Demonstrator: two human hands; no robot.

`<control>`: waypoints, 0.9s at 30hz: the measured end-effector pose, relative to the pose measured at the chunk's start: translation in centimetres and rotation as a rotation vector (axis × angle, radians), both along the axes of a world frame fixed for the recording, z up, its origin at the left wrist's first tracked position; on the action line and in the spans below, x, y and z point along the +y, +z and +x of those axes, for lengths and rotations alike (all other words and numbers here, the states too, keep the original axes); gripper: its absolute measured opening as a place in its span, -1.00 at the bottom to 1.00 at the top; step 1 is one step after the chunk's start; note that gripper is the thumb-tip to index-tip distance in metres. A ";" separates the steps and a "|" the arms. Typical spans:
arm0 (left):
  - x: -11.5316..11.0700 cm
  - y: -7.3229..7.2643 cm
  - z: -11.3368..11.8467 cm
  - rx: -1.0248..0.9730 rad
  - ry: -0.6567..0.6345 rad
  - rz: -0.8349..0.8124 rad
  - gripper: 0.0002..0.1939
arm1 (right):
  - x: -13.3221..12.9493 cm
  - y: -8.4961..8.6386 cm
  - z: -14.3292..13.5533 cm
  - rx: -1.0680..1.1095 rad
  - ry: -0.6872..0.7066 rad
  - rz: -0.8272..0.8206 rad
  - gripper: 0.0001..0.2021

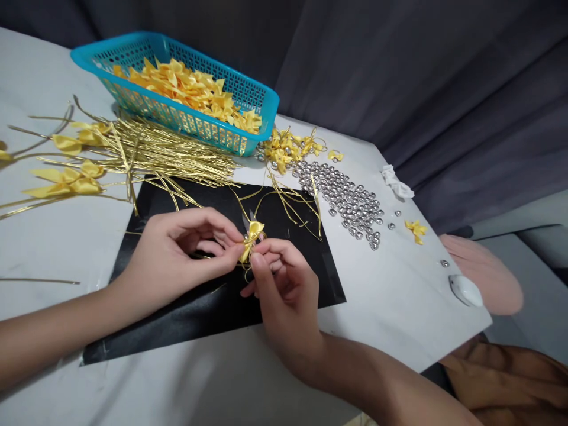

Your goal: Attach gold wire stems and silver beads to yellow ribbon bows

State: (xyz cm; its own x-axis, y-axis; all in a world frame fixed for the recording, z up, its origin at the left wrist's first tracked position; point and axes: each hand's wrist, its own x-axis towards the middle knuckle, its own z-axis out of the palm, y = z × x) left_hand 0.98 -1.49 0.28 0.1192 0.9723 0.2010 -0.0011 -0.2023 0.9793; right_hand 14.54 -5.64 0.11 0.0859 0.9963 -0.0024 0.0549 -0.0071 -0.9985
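Note:
Over the black mat, my left hand pinches a small yellow satin ribbon bow between thumb and fingertips. My right hand closes its thumb and index finger on the bow's other side. Thin gold cords trail out around the bow. Just behind it shows a pointed metal blade, perhaps of scissors; the rest is hidden by my fingers, and I cannot tell whether it lies on the mat or is held.
A blue basket full of yellow bows stands at the back, with gold cords heaped before it. Finished-looking bows and many silver beads lie to the right. A white mouse-like object sits near the right edge.

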 end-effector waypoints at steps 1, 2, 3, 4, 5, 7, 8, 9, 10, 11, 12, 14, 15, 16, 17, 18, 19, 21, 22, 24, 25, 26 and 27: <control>0.0 0.0 0.0 -0.002 -0.003 -0.005 -0.86 | 0.0 0.0 0.0 0.001 0.001 -0.002 -0.91; 0.0 0.0 0.0 -0.004 -0.006 -0.009 -0.86 | 0.0 0.0 0.0 0.000 0.002 -0.003 -0.91; 0.0 0.1 0.0 -0.007 -0.011 -0.014 -0.86 | 0.0 0.0 0.0 0.000 0.002 -0.002 -0.91; 0.0 0.1 -0.1 -0.011 -0.014 -0.016 -0.86 | 0.0 0.0 0.0 -0.002 0.001 -0.001 -0.91; 0.1 0.2 -0.1 -0.017 -0.017 -0.018 -0.86 | 0.0 0.1 0.0 -0.005 0.001 -0.001 -0.92; 0.1 0.2 0.0 -0.031 -0.022 -0.018 -0.87 | 0.0 0.2 0.0 -0.006 0.002 -0.001 -0.92; 0.1 0.3 0.0 -0.034 -0.025 -0.019 -0.87 | 0.1 0.2 0.0 -0.006 0.004 -0.006 -0.92; 0.1 0.3 0.0 -0.035 -0.027 -0.016 -0.87 | 0.1 0.2 0.1 -0.005 0.005 -0.014 -0.92; 0.1 0.2 0.0 -0.032 -0.028 -0.011 -0.87 | 0.1 0.3 0.1 -0.004 0.009 -0.019 -0.92; 0.1 0.2 0.0 -0.025 -0.027 -0.003 -0.88 | 0.2 0.3 0.1 -0.003 0.012 -0.024 -0.91; 0.1 0.1 0.0 -0.014 -0.025 0.008 -0.88 | 0.2 0.3 0.2 -0.002 0.017 -0.027 -0.91; 0.0 0.0 0.0 0.010 -0.017 0.040 -0.89 | 0.2 0.2 0.2 0.003 0.029 -0.027 -0.92; 0.0 -0.1 0.0 0.023 -0.013 0.061 -0.89 | 0.2 0.2 0.2 0.005 0.033 -0.023 -0.92; -0.1 -0.2 0.0 0.039 -0.006 0.085 -0.89 | 0.2 0.2 0.3 0.005 0.038 -0.021 -0.92; -0.1 -0.2 0.0 0.056 0.005 0.112 -0.89 | 0.2 0.2 0.3 0.003 0.042 -0.018 -0.92; -0.2 -0.3 -0.1 0.077 0.018 0.140 -0.90 | 0.2 0.2 0.3 -0.001 0.046 -0.014 -0.92; -0.3 -0.4 -0.1 0.104 0.033 0.171 -0.90 | 0.2 0.2 0.3 -0.006 0.051 -0.012 -0.92; -0.4 -0.5 -0.3 0.180 0.061 0.251 -0.92 | 0.2 0.3 0.3 -0.011 0.061 -0.008 -0.93; -0.4 -0.5 -0.4 0.226 0.072 0.305 -0.93 | 0.2 0.4 0.2 -0.010 0.065 -0.004 -0.93; -0.6 -0.6 -0.7 0.311 0.087 0.431 -0.92 | 0.2 0.4 0.2 -0.005 0.069 -0.003 -0.93; -0.6 -0.6 -0.8 0.349 0.087 0.486 -0.92 | 0.2 0.4 0.1 -0.001 0.072 -0.004 -0.94; -0.7 -0.6 -1.0 0.380 0.086 0.528 -0.92 | 0.2 0.4 0.1 0.004 0.074 -0.008 -0.94; -0.8 -0.6 -1.1 0.407 0.079 0.551 -0.91 | 0.1 0.5 0.1 0.011 0.076 -0.012 -0.94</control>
State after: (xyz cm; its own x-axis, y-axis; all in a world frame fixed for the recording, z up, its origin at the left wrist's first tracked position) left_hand -0.10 -2.27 -0.34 0.2229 0.7499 0.6228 0.3804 -0.6552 0.6527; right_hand 14.64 -5.50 0.56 0.0097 0.9998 -0.0145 0.0444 -0.0149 -0.9989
